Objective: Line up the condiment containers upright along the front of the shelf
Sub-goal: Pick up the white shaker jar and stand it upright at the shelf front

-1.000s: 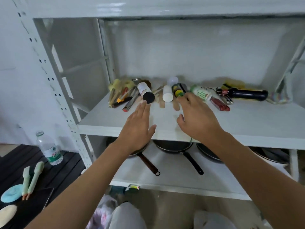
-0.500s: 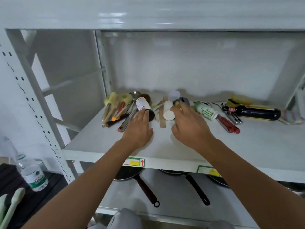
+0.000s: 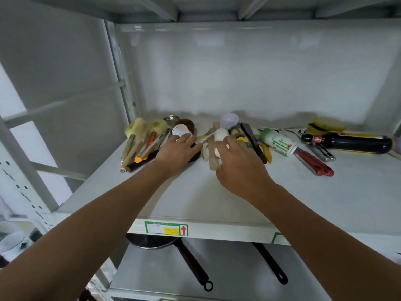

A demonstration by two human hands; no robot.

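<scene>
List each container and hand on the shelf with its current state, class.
Black-capped jar: lying down, left hand on it.
White bottle: lying down, right hand closing on it.
Green-label bottle: lying down.
Dark sauce bottle: lying down.

We look into a white metal shelving unit (image 3: 217, 205) with a glossy white back panel (image 3: 249, 72) that catches soft, even light. At left, a perforated upright post (image 3: 19, 170) and thin cross braces (image 3: 65, 105) frame bright gaps. The underside of an upper shelf (image 3: 195, 7) spans overhead. A green-bordered label (image 3: 166, 228) sits on the front edge, above a lower shelf (image 3: 238, 268).
</scene>
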